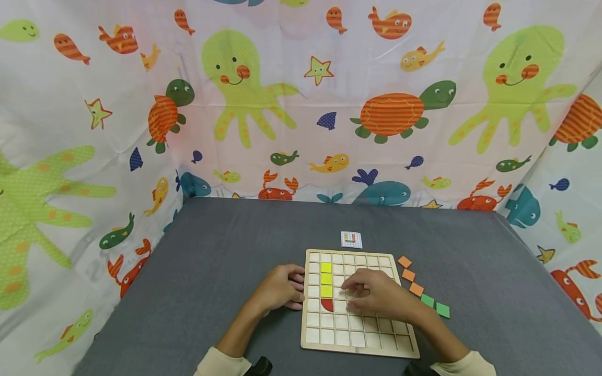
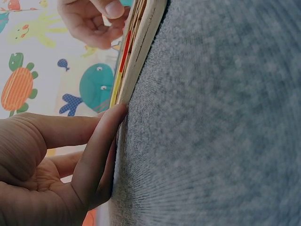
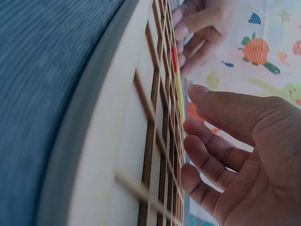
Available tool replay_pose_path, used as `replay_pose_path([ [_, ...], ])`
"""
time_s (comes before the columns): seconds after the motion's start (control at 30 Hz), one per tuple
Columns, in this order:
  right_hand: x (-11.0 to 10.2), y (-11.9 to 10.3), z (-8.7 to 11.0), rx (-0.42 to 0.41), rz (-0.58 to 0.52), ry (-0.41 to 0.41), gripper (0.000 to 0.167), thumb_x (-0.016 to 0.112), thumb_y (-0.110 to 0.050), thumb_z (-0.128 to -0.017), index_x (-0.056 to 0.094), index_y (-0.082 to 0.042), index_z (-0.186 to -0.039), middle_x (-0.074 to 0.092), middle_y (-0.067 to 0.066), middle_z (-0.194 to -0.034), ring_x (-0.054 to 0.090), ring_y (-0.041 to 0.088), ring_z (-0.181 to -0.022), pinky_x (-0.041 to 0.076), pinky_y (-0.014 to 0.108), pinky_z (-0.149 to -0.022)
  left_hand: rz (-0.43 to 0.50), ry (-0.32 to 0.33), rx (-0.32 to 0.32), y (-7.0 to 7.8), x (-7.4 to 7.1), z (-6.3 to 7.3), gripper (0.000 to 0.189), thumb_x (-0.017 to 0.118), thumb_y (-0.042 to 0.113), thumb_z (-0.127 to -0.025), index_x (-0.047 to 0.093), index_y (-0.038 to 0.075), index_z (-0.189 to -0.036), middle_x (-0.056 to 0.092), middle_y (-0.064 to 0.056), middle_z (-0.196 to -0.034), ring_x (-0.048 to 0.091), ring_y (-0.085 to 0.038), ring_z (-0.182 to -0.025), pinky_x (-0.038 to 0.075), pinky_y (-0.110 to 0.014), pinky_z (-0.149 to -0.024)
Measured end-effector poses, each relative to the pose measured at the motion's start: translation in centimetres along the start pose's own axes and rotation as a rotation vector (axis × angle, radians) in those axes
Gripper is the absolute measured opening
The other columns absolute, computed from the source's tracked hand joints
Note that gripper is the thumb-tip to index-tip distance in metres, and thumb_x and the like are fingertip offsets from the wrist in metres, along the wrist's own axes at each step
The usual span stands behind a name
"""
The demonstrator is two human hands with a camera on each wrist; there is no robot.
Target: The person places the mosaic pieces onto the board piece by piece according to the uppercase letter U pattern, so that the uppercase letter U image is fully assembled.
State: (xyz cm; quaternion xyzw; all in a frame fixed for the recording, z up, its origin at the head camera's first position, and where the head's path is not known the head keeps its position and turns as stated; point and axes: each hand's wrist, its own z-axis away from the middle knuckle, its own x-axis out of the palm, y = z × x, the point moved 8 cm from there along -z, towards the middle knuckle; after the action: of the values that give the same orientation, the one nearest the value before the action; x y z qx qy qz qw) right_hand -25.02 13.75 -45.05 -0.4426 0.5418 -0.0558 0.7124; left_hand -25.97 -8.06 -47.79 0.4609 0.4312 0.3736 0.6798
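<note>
A wooden grid board (image 1: 359, 349) lies on the grey table. One of its columns holds several yellow square tiles (image 1: 326, 279) with a red rounded tile (image 1: 327, 304) just below them. My left hand (image 1: 281, 287) is at the board's left side; in the left wrist view its fingertips (image 2: 118, 111) touch the wooden edge. Over the middle of the grid hovers my right hand (image 1: 376, 295). In the right wrist view, its thumb and loosely bent fingers (image 3: 203, 151) are apart, with no tile between them, close over the cells.
Right of the board lie orange square tiles (image 1: 408, 275) in a slanted line, followed by green square tiles (image 1: 442, 309). A small card (image 1: 351, 239) with a coloured grid pattern lies behind the board. A sea-animal printed curtain (image 1: 301, 172) hangs around the grey table (image 1: 226, 245).
</note>
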Motion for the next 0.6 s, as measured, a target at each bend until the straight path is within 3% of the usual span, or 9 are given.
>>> replay_pose_path([
  [0.23, -1.5, 1.6, 1.8, -0.004, 0.012, 0.060, 0.028, 0.084, -0.022, -0.092, 0.076, -0.012, -0.118, 0.069, -0.003, -0.102, 0.061, 0.012, -0.091, 0.056, 0.026, -0.077, 0.008, 0.000, -0.008, 0.1, 0.0, 0.2, 0.065, 0.075, -0.015, -0.083, 0.057, -0.007, -0.144, 0.060, -0.018, -0.120, 0.068, -0.022, -0.094, 0.068, -0.038, -0.065],
  [0.6, -3.8, 4.5, 4.3, 0.067, 0.039, 0.140, 0.030, 0.086, -0.026, -0.090, 0.078, -0.013, -0.116, 0.067, -0.008, -0.095, 0.058, 0.005, -0.085, 0.053, 0.023, -0.071, 0.008, -0.004, 0.000, 0.1, 0.0, 0.1, 0.064, 0.075, -0.016, -0.082, 0.058, -0.007, -0.143, 0.061, -0.017, -0.119, 0.069, -0.022, -0.095, 0.068, -0.038, -0.065],
])
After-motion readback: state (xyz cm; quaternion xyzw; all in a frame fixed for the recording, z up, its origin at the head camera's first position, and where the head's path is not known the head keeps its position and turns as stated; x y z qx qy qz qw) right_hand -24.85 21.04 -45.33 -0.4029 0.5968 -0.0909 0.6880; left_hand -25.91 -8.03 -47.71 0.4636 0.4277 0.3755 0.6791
